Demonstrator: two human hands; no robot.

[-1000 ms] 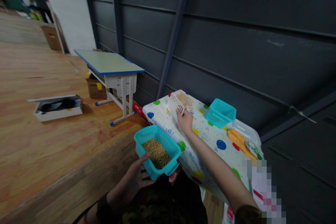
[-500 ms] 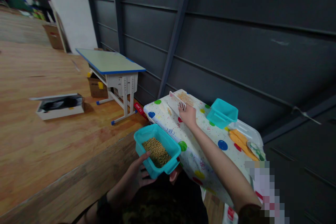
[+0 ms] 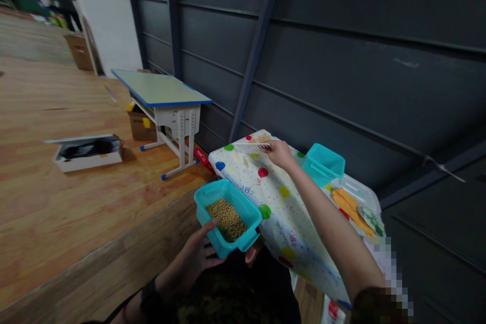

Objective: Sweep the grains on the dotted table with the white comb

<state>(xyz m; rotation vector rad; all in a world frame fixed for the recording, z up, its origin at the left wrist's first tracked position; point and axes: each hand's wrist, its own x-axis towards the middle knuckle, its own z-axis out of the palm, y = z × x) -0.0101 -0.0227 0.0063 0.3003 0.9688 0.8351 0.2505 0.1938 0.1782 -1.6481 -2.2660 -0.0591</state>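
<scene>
My left hand (image 3: 201, 245) supports a teal plastic box (image 3: 252, 239) from its near left side, thumb over the rim. Inside lie many round tan soybeans (image 3: 227, 218). Over the far part of the table, my right hand (image 3: 279, 154) is closed on a thin white slotted plastic plate (image 3: 248, 144), now seen almost edge-on. Behind and beneath it spreads a patch of small pale tan pieces (image 3: 260, 138), partly hidden by the hand and plate. A smaller cluster of such bits (image 3: 245, 162) sits nearer on the tablecloth.
A dotted tablecloth (image 3: 261, 192) covers the table beside a dark panelled wall. A second teal box (image 3: 322, 164), a clear tray (image 3: 364, 190) and an orange cloth (image 3: 347, 205) occupy its right end. Leftward stand a school desk (image 3: 163, 88) and an open white box (image 3: 91, 154).
My right hand has shifted slightly right and farther away, tilting the white slotted plate from a slanted, face-on pose to nearly edge-on. The left hand and its box stay put.
</scene>
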